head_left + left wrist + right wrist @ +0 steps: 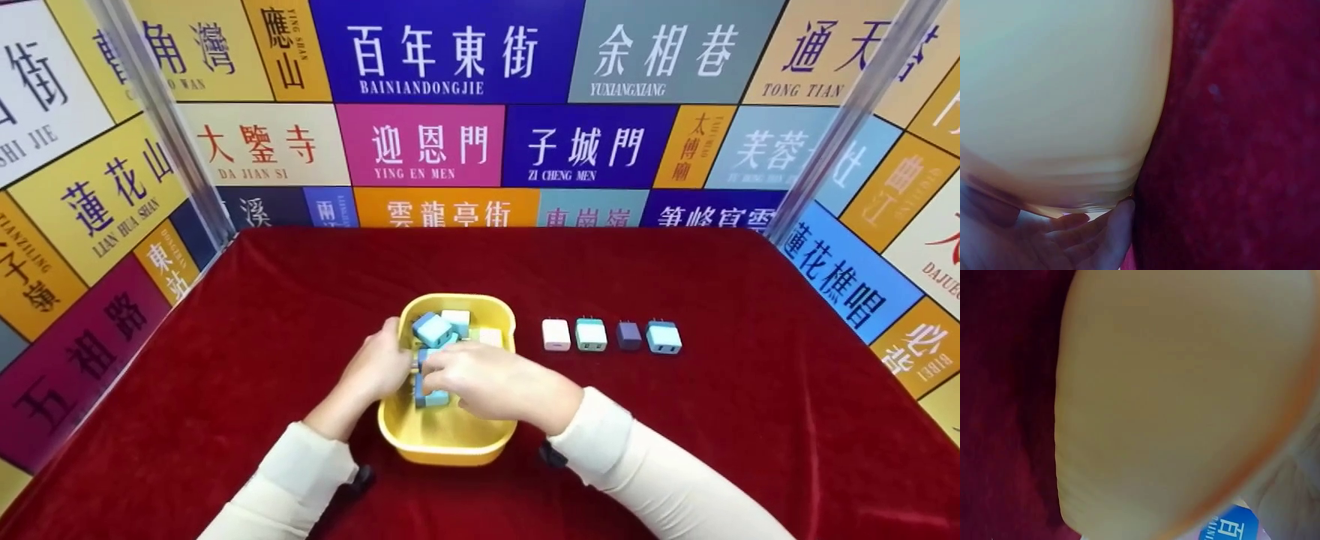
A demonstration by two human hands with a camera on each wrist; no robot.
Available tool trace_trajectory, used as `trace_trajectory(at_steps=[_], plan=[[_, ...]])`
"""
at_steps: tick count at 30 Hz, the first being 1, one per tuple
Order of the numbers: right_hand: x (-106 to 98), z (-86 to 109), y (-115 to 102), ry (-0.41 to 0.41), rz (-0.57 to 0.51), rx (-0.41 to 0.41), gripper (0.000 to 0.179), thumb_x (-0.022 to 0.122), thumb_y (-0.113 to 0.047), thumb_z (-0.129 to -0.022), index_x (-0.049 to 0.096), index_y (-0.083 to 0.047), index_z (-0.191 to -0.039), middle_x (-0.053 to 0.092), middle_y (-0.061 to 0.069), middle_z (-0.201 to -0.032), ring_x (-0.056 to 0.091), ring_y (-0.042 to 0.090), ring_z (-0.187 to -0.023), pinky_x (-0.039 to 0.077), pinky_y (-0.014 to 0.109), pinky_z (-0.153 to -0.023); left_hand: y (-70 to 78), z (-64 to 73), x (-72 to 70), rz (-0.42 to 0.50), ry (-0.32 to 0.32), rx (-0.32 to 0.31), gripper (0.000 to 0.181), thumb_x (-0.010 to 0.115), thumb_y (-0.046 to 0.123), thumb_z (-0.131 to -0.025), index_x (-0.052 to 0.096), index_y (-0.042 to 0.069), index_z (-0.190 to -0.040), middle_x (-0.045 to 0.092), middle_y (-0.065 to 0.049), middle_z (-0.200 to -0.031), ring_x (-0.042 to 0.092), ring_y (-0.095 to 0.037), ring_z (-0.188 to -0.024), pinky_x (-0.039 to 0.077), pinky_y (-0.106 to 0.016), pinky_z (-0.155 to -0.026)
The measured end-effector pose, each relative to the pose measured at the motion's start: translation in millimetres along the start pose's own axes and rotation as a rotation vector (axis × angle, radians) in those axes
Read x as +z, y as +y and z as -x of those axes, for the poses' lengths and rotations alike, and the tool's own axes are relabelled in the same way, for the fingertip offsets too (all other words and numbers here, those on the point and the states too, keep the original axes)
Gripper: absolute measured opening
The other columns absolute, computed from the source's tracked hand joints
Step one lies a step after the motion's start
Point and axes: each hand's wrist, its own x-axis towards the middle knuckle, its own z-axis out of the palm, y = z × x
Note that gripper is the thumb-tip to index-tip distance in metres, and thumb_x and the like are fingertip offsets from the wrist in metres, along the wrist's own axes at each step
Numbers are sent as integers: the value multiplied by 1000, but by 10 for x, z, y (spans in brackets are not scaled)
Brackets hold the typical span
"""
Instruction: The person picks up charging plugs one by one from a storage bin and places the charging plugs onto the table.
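A yellow plastic basin (450,454) stands on the table with several plug-in USB chargers in it, light blue, dark blue and white. My left hand (381,360) holds the basin's left side at the rim. In the left wrist view its fingers (1120,222) lie against the outside of the basin wall (1067,84). Over the rim from the right, my right hand (484,379) reaches in, its fingers bent down at a blue charger (431,394). Its fingertips are partly hidden, so a grip cannot be made out. The right wrist view mostly shows the outer wall (1174,394).
Right of the basin, a row stands on the dark red cloth (750,435): a white charger (556,335), a white-and-green charger (591,335), a small dark purple charger (628,336) and a light blue charger (664,337). Sign-covered panels (420,146) rise behind and beside the table.
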Motion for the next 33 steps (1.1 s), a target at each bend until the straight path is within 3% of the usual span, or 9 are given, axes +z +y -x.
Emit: trace_trajectory(at_steps=[4,9,18,27,33], plan=[[52,-57,-27,2,13,-1,42,75,9,-83,82,-20,-113,71,-4,-113,65,18,-103,54,28,-96,8,-4,3,17,0,-3,57,54,6,-96,44,-1,-152,68,-24,-128,69,-33,-107,62,-46,-84],[99,-97,-84,-68,8,23,44,75,7,-87,81,-22,-119,72,-6,-122,64,17,-111,53,26,-98,17,-9,12,15,-2,-5,60,54,6,-96,42,-2,-154,67,-25,-131,69,-34,-110,62,-46,-85],[171,-130,-140,-84,92,15,32,66,-9,-99,81,-26,-121,74,-11,-121,59,17,-97,48,24,-83,21,-7,18,11,-3,-13,58,55,9,-98,43,1,-155,67,-23,-131,68,-33,-113,61,-47,-89],[160,-104,-164,-77,138,-21,29,68,-9,-96,82,-24,-117,75,-10,-114,62,13,-96,45,27,-83,23,3,8,29,-18,-21,62,54,9,-101,37,-1,-159,64,-26,-138,68,-33,-115,62,-45,-87],[133,-52,-199,-98,134,17,33,72,-5,-95,82,-25,-120,75,-10,-118,62,15,-99,45,27,-81,12,4,9,20,-22,-35,63,54,10,-102,35,-1,-161,63,-27,-139,68,-34,-115,63,-45,-86]])
